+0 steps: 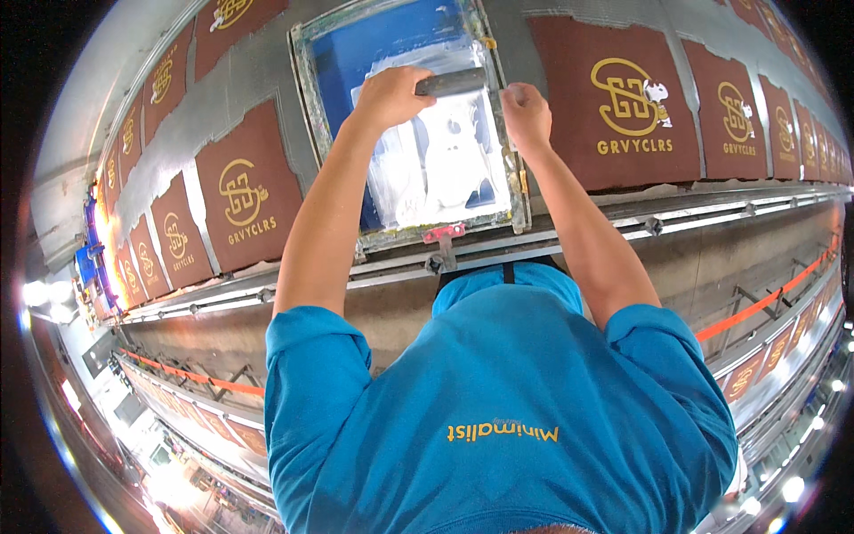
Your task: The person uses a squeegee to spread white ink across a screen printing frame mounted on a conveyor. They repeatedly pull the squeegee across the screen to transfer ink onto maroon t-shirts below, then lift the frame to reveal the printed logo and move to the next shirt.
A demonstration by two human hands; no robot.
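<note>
A screen-printing frame (521,200) with a paint-crusted rim lies on the long printing table in front of me. Blue mesh (391,40) shows in its upper part, and white ink (400,169) is smeared over the middle and lower part. My left hand (391,96) is closed on the left end of a dark squeegee (454,82), which lies across the mesh above most of the white ink. At the frame's right edge my right hand (527,116) is closed with curled fingers, close to the squeegee's right end. What those fingers hold, if anything, is hidden.
Brown fabric panels (569,147) with yellow and white prints lie in rows on the grey table, left and right of the frame. A metal rail (658,224) runs along the table's near edge, with a red clamp (444,233) by it. Another panel table (200,409) stands behind me.
</note>
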